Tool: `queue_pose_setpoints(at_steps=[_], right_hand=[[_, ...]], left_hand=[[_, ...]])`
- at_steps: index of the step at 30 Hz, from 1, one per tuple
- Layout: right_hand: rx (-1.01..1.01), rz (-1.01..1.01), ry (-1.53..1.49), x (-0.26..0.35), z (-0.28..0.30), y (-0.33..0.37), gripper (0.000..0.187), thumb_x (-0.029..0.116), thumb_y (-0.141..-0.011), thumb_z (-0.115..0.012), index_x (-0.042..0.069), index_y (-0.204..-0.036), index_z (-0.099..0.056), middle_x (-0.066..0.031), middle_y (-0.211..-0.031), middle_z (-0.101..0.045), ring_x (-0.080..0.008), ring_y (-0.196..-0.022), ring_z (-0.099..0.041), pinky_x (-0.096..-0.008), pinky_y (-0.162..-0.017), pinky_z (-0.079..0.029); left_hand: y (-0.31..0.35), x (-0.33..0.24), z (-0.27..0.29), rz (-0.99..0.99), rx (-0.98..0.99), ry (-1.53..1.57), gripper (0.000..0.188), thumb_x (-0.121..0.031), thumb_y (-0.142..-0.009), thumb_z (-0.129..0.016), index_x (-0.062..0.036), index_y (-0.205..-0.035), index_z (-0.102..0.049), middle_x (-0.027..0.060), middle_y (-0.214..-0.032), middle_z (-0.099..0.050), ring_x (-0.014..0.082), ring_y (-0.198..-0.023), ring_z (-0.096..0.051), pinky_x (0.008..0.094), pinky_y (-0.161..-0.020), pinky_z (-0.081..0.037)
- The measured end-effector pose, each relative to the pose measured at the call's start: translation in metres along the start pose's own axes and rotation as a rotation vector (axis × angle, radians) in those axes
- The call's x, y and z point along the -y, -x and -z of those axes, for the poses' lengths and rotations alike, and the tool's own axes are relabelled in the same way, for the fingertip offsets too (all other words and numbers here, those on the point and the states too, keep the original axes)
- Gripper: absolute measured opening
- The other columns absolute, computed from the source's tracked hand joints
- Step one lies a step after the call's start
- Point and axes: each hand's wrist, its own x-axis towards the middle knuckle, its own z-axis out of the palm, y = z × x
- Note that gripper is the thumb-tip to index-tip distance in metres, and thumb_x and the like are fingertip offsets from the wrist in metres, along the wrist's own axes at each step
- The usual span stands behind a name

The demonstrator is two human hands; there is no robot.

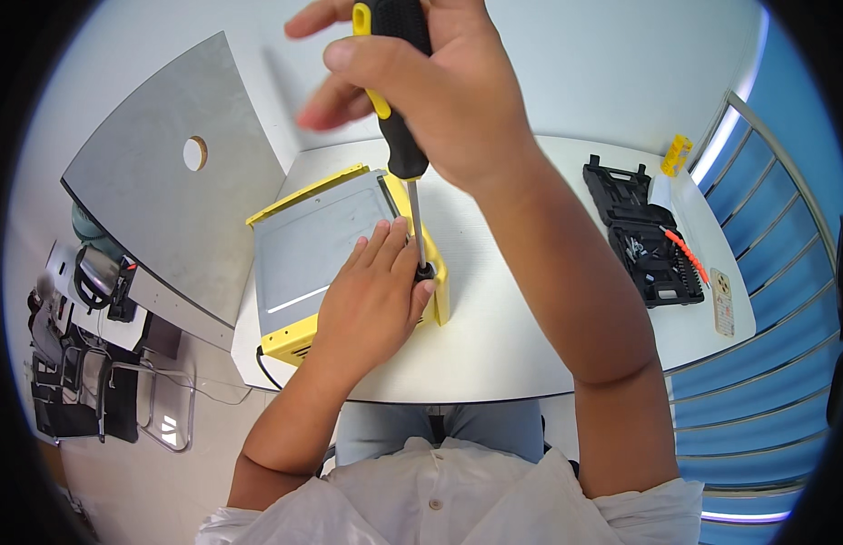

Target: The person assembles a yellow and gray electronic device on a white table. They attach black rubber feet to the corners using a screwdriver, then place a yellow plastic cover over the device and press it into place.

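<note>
A yellow-edged appliance (290, 338) with a grey metal panel (317, 250) lies on the white table. My left hand (367, 304) rests flat on that panel, fingers stretched out, its thumb beside a small black round piece (425, 272) at the appliance's right side. In my right hand (467, 100), raised above it, is a screwdriver (407, 150) with a black and yellow handle. Its handle lies against my palm and thumb, while some fingertips stand off it, slightly blurred. The steel shaft points down, its tip end reaching the black piece, which hides the tip.
On the right of the table (503, 363) lie an open black tool case (644, 227), an orange flexible shaft (685, 256), a phone (722, 302) and a yellow packet (677, 155). A grey partition (167, 182) stands left; a metal railing (785, 182) runs along the right.
</note>
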Motion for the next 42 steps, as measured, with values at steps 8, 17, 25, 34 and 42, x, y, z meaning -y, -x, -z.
queue_pose_setpoints(at_steps=[8,17,25,34,42], right_hand=[[-0.283,0.113,0.608,-0.014,-0.027,0.009,0.033,0.014,-0.094,-0.056,0.005,-0.123,-0.044,-0.0012,-0.077,-0.049,-0.0045,-0.063,-0.05,-0.0213,-0.054,-0.041],[0.003,0.028,-0.258,-0.002,0.014,-0.009,0.013,0.006,-0.091,-0.051,0.004,-0.103,-0.047,-0.0095,-0.087,-0.058,-0.0169,-0.085,-0.062,-0.0306,-0.075,-0.055],[-0.015,-0.03,-0.024,0.002,-0.008,-0.005,0.007,0.011,-0.094,-0.053,0.004,-0.097,-0.051,-0.0033,-0.067,-0.053,-0.0072,-0.055,-0.051,-0.0205,-0.048,-0.042],[0.043,-0.183,-0.107,0.008,-0.005,-0.014,0.019,0.013,-0.09,-0.045,0.001,-0.104,-0.051,-0.0136,-0.098,-0.057,-0.0181,-0.084,-0.06,-0.0295,-0.075,-0.05],[-0.044,-0.109,-0.295,-0.017,0.008,-0.011,0.012,0.009,-0.09,-0.052,0.004,-0.101,-0.051,-0.009,-0.071,-0.054,-0.0117,-0.054,-0.051,-0.0246,-0.05,-0.046]], left_hand=[[-0.006,0.001,0.005,0.056,0.118,0.105,0.041,-0.025,-0.09,-0.057,0.0044,-0.117,-0.052,0.0221,-0.133,-0.049,0.0389,-0.126,-0.046,0.0462,-0.105,-0.038],[-0.003,0.002,-0.001,-0.016,0.01,0.008,0.041,-0.026,-0.091,-0.056,0.0033,-0.119,-0.054,0.0229,-0.133,-0.049,0.0376,-0.126,-0.046,0.0453,-0.106,-0.037],[-0.003,0.001,0.002,-0.009,0.05,0.016,0.041,-0.026,-0.091,-0.057,0.0046,-0.118,-0.053,0.0238,-0.133,-0.049,0.0385,-0.126,-0.046,0.0459,-0.105,-0.037],[0.002,0.005,0.001,0.001,0.013,0.02,0.036,-0.023,-0.092,-0.054,0.0006,-0.12,-0.052,0.0189,-0.131,-0.05,0.0362,-0.127,-0.044,0.0476,-0.106,-0.036],[0.001,0.002,-0.001,-0.001,0.013,0.049,0.043,-0.032,-0.092,-0.055,0.0022,-0.118,-0.052,0.0198,-0.133,-0.049,0.0383,-0.127,-0.044,0.0465,-0.106,-0.036]])
